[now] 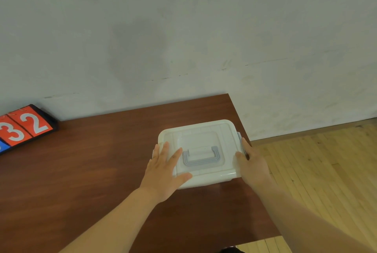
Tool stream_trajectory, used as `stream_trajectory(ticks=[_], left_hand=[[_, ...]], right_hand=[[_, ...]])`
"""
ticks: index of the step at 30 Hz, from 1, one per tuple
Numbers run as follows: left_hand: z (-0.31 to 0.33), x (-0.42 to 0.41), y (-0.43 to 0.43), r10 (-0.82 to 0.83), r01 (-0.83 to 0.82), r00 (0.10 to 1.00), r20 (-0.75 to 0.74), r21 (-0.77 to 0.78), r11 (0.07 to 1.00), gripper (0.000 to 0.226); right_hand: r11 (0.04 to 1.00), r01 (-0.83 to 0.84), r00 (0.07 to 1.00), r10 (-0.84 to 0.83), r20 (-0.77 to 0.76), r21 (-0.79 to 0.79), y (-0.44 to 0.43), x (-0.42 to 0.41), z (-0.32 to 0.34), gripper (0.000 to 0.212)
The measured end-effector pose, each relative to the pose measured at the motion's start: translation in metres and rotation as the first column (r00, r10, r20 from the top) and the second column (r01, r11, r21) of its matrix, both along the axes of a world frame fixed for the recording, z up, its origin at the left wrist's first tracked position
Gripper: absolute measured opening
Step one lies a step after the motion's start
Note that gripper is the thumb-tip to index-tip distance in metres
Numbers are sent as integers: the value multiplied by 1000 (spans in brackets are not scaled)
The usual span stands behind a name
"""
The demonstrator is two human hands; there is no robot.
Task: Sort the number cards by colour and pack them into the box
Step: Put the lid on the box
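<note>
A white plastic box point(204, 136) with its lid on and a grey handle point(201, 158) lying flat stands near the right end of the brown table point(91, 171). My left hand point(165, 171) lies flat on the lid's left front part, fingers spread. My right hand point(252, 164) grips the box's right side, fingers at the grey side latch point(239, 135). Red number cards showing 3 and 2 point(24, 126) hang on a black scoreboard at the far left edge, with a sliver of blue card point(3, 147) below them.
A grey wall point(183, 38) runs right behind the table. The table's right edge is close to the box; beyond it lies a light wooden floor point(326, 171).
</note>
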State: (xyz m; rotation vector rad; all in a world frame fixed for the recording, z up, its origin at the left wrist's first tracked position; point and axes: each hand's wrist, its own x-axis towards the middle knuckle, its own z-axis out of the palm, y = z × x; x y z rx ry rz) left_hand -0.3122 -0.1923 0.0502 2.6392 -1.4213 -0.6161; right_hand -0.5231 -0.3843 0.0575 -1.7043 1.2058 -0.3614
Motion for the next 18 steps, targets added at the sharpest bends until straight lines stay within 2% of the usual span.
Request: stream_trajectory(ticks=[4,7,10,12,13,15,18], left_hand=[[-1,0,0,3,-3,1000,-5,-18,1000,86],[0,1,0,9,-9,1000,-21,-19,1000,87],[4,-2,-1,83,-92,991,-105,-86,992,93],[3,-5,0,229,-266,955,-186,-202,943,101],[1,-5,3,324,-379,916,-238,-241,894,103],[-6,-4,9,483,-593,780,-397,-224,774,105],[-12,-5,14,496,-769,535,-683,-150,622,105]], right_hand=[[999,0,1000,-1,-8,-35,0,-1,-1,46],[996,-32,999,28,-47,-88,1,-1,-1,46],[967,-151,967,101,-234,-206,-2,3,-3,50],[903,-265,910,117,-398,-339,-4,7,-3,58],[863,-315,890,124,-439,-395,-3,11,-1,63],[766,-442,844,177,-507,-467,1,21,4,73],[651,-630,715,274,-643,-423,9,33,0,80]])
